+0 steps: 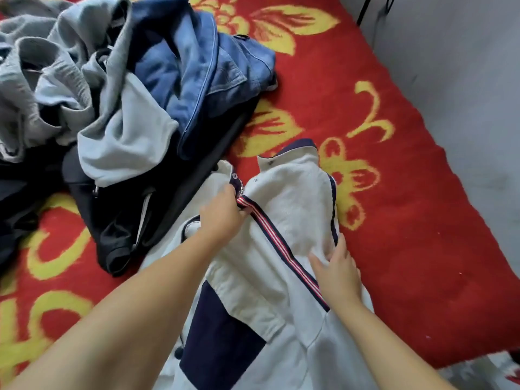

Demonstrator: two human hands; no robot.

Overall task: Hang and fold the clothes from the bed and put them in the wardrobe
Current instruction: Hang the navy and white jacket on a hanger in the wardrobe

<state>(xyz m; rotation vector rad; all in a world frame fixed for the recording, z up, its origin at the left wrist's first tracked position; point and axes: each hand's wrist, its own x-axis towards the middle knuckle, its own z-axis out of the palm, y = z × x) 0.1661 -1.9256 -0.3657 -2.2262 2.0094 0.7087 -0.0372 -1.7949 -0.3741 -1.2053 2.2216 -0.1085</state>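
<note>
A white jacket (pixel 292 209) with navy trim, a navy panel and a red-and-white striped band lies on the bed (pixel 394 170) near its front edge. My left hand (pixel 222 215) grips the jacket's front edge at the top end of the striped band, below the collar. My right hand (pixel 337 268) pinches the white fabric at the navy-edged side, fingers curled into a fold. A pile of other clothes lies at the upper left: grey garments (pixel 56 80), a blue denim jacket (pixel 202 68) and a black garment (pixel 135 209).
The bed is covered by a red blanket with yellow flower patterns. Its right edge runs diagonally beside a grey floor (pixel 464 80). Dark thin legs of some furniture (pixel 368 9) stand at the top right. No wardrobe or hanger is in view.
</note>
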